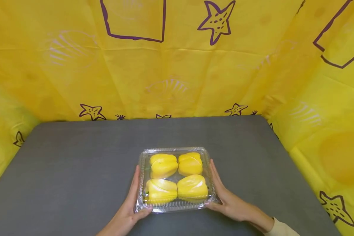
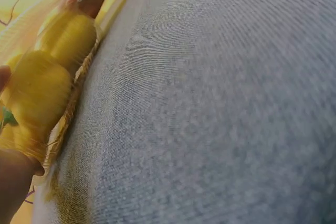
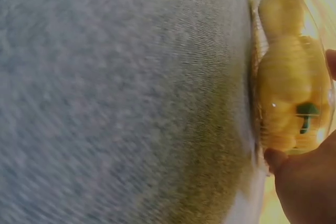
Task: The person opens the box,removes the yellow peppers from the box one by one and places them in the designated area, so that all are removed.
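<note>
A clear plastic clamshell container (image 1: 177, 206) with several yellow bell peppers (image 1: 163, 165) inside is near the front middle of the table in the head view. My left hand (image 1: 129, 203) holds its left side, the thumb at the front corner and the fingers along the side wall. On the opposite side my right hand (image 1: 231, 203) grips it in the same way. Through the plastic, a green stem (image 3: 306, 116) shows on one pepper in the right wrist view. The lid appears closed. Both wrist views show the container low over the cloth, and I cannot tell whether it touches.
Grey cloth (image 1: 76, 164) covers the tabletop. A yellow curtain (image 1: 183, 65) with dark starfish outlines hangs along the back, and more of it runs down the left and right sides.
</note>
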Motion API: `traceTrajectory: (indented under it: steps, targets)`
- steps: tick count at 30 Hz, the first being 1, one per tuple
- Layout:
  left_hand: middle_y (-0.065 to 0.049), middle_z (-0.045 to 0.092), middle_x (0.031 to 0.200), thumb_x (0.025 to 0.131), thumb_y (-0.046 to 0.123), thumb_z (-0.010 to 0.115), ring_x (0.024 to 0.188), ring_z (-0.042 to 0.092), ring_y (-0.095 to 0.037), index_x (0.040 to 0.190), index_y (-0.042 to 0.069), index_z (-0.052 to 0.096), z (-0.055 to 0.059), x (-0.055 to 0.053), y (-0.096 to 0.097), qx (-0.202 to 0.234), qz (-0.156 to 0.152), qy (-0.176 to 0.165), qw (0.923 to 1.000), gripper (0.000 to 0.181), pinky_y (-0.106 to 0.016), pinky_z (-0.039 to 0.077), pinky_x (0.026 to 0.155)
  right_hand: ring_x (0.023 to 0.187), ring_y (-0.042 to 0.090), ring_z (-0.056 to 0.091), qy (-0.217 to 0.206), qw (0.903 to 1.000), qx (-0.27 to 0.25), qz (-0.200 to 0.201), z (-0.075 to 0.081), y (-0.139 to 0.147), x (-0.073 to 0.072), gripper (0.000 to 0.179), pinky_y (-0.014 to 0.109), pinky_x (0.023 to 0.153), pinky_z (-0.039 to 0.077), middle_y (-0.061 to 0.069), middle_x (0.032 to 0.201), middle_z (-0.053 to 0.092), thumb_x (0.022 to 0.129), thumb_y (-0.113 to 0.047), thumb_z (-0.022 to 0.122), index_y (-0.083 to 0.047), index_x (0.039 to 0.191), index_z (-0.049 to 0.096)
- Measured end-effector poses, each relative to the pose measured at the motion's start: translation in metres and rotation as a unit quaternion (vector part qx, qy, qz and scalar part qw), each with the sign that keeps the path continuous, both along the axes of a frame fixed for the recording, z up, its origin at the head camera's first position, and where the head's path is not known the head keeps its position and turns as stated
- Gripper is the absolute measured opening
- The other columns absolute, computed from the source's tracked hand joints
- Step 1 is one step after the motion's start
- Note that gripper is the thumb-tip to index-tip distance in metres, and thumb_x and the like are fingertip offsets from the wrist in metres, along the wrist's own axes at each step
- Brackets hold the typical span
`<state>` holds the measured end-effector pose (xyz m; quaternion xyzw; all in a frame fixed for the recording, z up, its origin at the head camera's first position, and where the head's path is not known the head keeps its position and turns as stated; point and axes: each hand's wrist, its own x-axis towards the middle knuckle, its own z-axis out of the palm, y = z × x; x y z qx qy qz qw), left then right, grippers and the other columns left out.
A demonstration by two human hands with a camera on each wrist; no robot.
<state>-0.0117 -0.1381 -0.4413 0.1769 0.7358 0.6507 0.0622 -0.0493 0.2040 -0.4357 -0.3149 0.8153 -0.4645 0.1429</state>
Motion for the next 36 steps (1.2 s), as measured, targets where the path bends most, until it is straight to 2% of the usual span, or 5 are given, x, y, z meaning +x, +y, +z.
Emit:
traceTrajectory:
  steps: [5,14,23,30,36]
  targets:
    - [0.0,-0.018,0.162,0.087,0.004,0.07,0.143,-0.014,0.005,0.156,0.026,-0.011,0.001,-0.002,0.0,0.0,0.0,-0.013,0.9999,0.109,0.001,0.001,0.103,0.147,0.018,-0.016,0.012,0.9993,0.027,-0.025,0.004,0.001,0.001,0.111,0.01,0.11,0.002,0.005,0.16,-0.026,0.091,-0.027,0.07,-0.013,0.153,-0.021]
    - [-0.018,-0.015,0.161,0.081,-0.006,0.071,0.143,-0.003,0.009,0.157,0.014,-0.01,0.002,-0.008,0.0,0.036,0.007,0.038,0.9986,0.112,-0.002,0.008,0.108,0.149,0.03,-0.002,0.133,0.9849,0.09,-0.065,0.013,-0.004,0.002,0.113,0.011,0.114,-0.002,0.012,0.163,-0.011,0.086,-0.036,0.074,-0.004,0.155,-0.01]
    - [-0.011,-0.001,0.164,0.092,-0.003,0.06,0.139,0.013,0.013,0.158,0.024,-0.003,0.006,-0.009,-0.005,0.037,0.038,0.004,0.9986,0.095,-0.009,0.02,0.107,0.145,0.043,0.014,0.135,0.9741,0.161,-0.084,0.021,-0.004,-0.002,0.121,0.028,0.114,0.007,0.005,0.164,-0.001,0.077,-0.052,0.078,-0.013,0.157,-0.004]
    - [-0.016,0.007,0.163,0.092,-0.006,0.059,0.142,0.024,-0.005,0.158,0.022,0.003,0.005,-0.013,-0.011,0.064,0.048,-0.008,0.9968,0.092,-0.015,0.034,0.104,0.147,0.039,0.011,0.134,0.9774,0.151,-0.063,0.021,-0.003,-0.002,0.126,0.012,0.113,-0.001,0.007,0.164,-0.001,0.072,-0.049,0.083,-0.013,0.158,-0.002]
    - [0.007,0.036,0.153,0.091,-0.012,0.055,0.128,0.045,0.001,0.154,-0.003,0.016,0.002,-0.016,-0.012,0.079,0.077,0.03,0.9935,0.074,-0.016,0.046,0.097,0.147,0.037,0.012,0.142,0.9774,0.143,-0.064,0.021,-0.002,0.0,0.12,0.012,0.112,0.001,0.007,0.164,-0.001,0.076,-0.047,0.081,-0.012,0.158,0.0]
